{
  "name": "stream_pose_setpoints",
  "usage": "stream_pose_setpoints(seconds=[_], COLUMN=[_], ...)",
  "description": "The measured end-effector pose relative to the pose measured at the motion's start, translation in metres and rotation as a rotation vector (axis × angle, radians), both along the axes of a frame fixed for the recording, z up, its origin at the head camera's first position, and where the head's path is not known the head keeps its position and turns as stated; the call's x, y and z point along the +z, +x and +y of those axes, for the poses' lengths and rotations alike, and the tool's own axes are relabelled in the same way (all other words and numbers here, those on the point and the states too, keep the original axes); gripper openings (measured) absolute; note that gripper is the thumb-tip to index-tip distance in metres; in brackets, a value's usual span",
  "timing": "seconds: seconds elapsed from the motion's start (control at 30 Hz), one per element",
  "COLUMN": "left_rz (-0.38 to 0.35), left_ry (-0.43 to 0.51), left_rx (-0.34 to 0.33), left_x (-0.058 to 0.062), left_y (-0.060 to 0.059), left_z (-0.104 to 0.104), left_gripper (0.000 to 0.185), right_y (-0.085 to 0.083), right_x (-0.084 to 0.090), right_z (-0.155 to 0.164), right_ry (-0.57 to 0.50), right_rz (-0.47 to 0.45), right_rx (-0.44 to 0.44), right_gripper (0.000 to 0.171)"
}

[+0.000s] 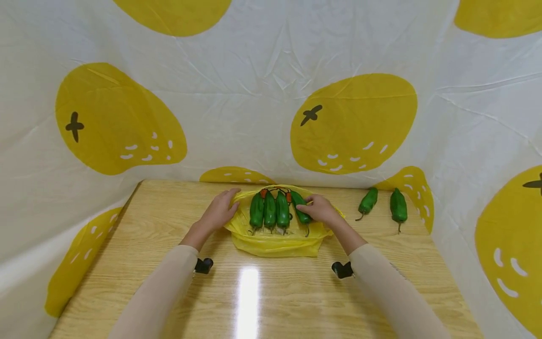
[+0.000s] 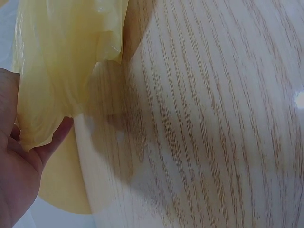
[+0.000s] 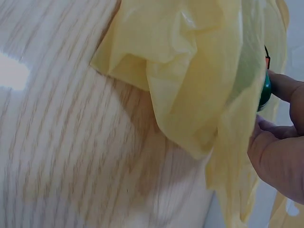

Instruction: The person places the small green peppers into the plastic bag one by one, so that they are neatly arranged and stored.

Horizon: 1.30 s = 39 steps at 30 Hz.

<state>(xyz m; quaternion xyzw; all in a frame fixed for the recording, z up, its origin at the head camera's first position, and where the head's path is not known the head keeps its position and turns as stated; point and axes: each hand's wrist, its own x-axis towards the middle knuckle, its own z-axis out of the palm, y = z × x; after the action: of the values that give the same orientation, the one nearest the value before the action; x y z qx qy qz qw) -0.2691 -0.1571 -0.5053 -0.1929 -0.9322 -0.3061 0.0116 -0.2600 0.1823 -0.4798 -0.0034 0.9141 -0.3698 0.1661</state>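
A yellow plastic bag [image 1: 275,247] lies on the wooden table with its mouth spread wide. Three long green peppers [image 1: 269,212] sit side by side in it, stems toward me. My left hand [image 1: 219,211] holds the bag's left edge; in the left wrist view the yellow film [image 2: 61,61] passes between thumb and fingers. At the bag's right side my right hand [image 1: 320,208] grips another green pepper [image 1: 303,217], slightly tilted beside the row. In the right wrist view the bag wall [image 3: 190,71] hides most of that pepper [image 3: 265,95].
Two more green peppers, one smaller [image 1: 368,201] and one larger [image 1: 398,206], lie on the table [image 1: 296,296] to the right of the bag. A white cloth [image 1: 237,117] printed with big yellow fruit hangs behind the table and along both sides.
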Motion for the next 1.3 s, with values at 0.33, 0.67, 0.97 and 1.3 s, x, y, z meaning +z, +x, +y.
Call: stream_pose_setpoints(seconds=[0.33, 0.67, 0.97, 1.3], left_rz=[-0.017, -0.021, -0.023, -0.015], left_ry=[0.002, -0.004, -0.004, -0.005], left_rx=[0.006, 0.002, 0.0, -0.001], left_x=[-0.002, -0.005, -0.004, -0.003], left_y=[-0.001, -0.001, -0.002, -0.003], left_z=[0.0, -0.002, -0.002, -0.002], left_gripper=[0.05, 0.05, 0.05, 0.05], right_y=[-0.007, -0.008, -0.005, -0.002], right_x=[-0.012, -0.022, -0.022, -0.018], right_z=[-0.011, -0.019, -0.024, -0.024], right_ry=[0.095, 0.068, 0.086, 0.09], right_rz=[0.029, 0.041, 0.066, 0.074], right_rx=[-0.013, -0.061, -0.052, -0.037], right_gripper=[0.053, 0.054, 0.054, 0.05])
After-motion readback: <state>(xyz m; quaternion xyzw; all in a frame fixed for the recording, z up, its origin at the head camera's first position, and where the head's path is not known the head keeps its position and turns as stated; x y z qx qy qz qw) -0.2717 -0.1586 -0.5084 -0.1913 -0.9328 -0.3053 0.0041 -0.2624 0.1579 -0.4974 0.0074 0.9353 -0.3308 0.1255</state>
